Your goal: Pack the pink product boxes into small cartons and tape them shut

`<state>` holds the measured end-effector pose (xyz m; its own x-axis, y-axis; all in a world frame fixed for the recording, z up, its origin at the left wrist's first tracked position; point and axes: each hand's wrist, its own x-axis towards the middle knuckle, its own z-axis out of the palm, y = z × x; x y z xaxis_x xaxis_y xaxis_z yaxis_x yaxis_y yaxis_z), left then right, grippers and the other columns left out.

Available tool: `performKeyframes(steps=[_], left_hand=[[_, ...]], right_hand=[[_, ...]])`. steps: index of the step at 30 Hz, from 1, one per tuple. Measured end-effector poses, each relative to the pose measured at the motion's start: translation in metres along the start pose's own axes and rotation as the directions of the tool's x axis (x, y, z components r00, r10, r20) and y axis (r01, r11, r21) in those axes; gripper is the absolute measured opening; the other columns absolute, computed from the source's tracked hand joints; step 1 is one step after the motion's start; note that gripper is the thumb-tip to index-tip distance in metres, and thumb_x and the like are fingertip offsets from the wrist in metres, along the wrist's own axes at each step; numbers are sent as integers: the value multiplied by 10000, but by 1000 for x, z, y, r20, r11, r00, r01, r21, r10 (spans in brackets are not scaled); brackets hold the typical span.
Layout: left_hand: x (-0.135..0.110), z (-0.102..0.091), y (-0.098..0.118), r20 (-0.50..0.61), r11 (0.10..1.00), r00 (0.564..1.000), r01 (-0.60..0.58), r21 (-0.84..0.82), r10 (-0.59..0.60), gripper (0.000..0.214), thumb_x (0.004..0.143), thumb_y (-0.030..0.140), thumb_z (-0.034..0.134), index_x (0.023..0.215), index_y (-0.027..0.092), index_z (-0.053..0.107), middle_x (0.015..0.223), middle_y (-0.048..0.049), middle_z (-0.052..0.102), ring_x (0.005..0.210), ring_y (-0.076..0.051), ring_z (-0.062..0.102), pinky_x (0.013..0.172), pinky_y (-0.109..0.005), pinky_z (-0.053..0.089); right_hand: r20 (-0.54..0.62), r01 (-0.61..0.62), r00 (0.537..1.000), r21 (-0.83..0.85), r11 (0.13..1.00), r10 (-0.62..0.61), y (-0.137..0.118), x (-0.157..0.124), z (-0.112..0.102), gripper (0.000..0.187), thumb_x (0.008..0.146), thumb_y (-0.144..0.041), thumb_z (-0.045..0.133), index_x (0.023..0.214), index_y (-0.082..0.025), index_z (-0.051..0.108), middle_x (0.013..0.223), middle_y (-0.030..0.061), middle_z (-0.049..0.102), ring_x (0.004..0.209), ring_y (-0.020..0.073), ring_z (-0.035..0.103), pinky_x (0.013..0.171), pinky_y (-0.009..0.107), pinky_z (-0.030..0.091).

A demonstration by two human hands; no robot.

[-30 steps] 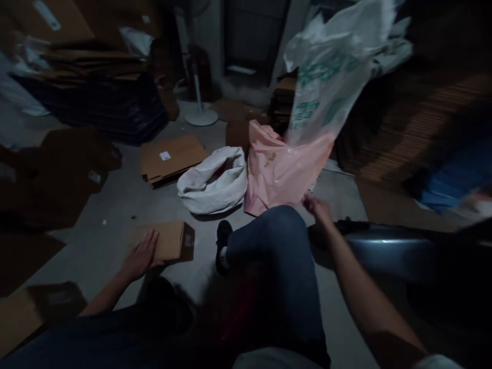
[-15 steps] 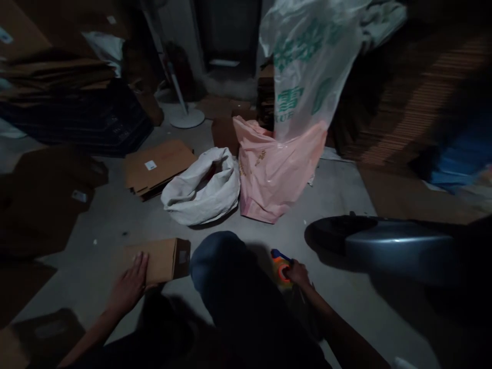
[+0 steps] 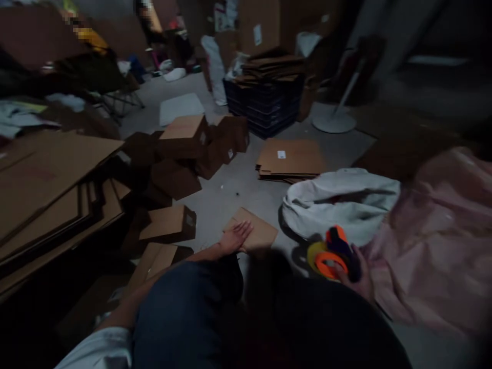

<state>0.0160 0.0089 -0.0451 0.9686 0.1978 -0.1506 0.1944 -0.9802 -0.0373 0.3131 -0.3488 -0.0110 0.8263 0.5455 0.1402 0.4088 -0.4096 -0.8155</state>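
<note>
My left hand lies flat on top of a small brown cardboard box on the floor in front of my knees. Its fingers are stretched out over the cardboard. At the right, my right hand is wrapped around a tape dispenser with orange and dark blue parts and a yellowish roll of tape. The dispenser is held off to the right of the box, in front of an open white woven sack. Motion blur softens the right fingers.
A pink plastic bag stands at the right. Flattened cardboard lies beyond the box. Several closed boxes are heaped at the left, near large cardboard sheets. Farther back are a dark blue crate stack and a round stand base.
The view has swung left. My right hand has lifted the tape dispenser from low beside my leg and brought it closer to the box. My left hand stays on the box.
</note>
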Motion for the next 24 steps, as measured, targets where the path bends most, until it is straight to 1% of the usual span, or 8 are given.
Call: performKeyframes(steps=[2,4,8,11,16,18,21,24], left_hand=[[-2,15,-5,-49,998,999,-10,-57,7,886,983,420,696,1710,114,293,1751,-224,329,1638,-318,331,1314,-445,311],[-3,29,-8,-117,995,993,-5,-103,-7,714,1018,253,601,1689,174,369,1704,-164,453,1588,-277,432,1283,-415,376],[-2,47,-12,-286,984,958,-47,-172,-5,519,1079,291,519,1591,213,543,1626,-127,566,1551,-265,487,1304,-422,375],[-2,51,-7,-368,973,930,-76,-220,-11,507,1124,355,450,1584,172,554,1647,-133,539,1604,-251,407,1359,-425,288],[-8,36,-2,-267,883,963,-91,-460,-40,657,1081,381,564,1674,140,417,1694,-182,459,1636,-298,340,1330,-469,349],[-14,19,-9,-234,717,971,-129,-685,-48,659,1063,398,601,1662,170,450,1683,-171,484,1610,-314,391,1293,-464,402],[-22,-12,-20,-68,284,974,-4,-959,-216,511,1076,411,571,1551,224,614,1432,-115,730,1301,-272,701,1071,-387,575],[-24,-38,-20,212,-191,892,145,-971,-398,427,1073,478,562,1268,186,805,1145,-101,830,959,-215,775,847,-333,609]], right_hand=[[122,152,978,130,980,-168,-57,36,56,796,910,-599,684,1596,-241,499,1496,171,636,1349,356,644,1070,503,584],[187,289,928,181,940,-321,-90,48,113,726,944,-550,666,1578,-228,521,1374,152,676,1244,322,684,1024,495,606],[202,560,788,157,813,-582,-82,33,188,621,955,-371,656,1559,-295,531,1198,116,608,986,257,711,783,406,647],[280,675,680,121,728,-677,-56,18,194,742,897,-269,663,1593,-400,440,1207,96,572,951,263,713,687,390,647],[343,792,549,77,605,-762,-53,10,171,949,880,-140,597,1705,-429,227,1141,102,535,889,254,672,629,374,650],[329,833,504,59,550,-799,-58,8,167,955,913,-140,587,1730,-409,171,1113,113,518,862,254,650,597,370,649],[324,857,475,40,514,-818,-63,6,168,942,945,-151,594,1737,-400,149,1091,122,515,846,259,635,561,371,643],[323,866,463,36,499,-826,-66,6,169,949,946,-131,603,1734,-415,157,1083,123,522,851,264,636,555,371,641]])
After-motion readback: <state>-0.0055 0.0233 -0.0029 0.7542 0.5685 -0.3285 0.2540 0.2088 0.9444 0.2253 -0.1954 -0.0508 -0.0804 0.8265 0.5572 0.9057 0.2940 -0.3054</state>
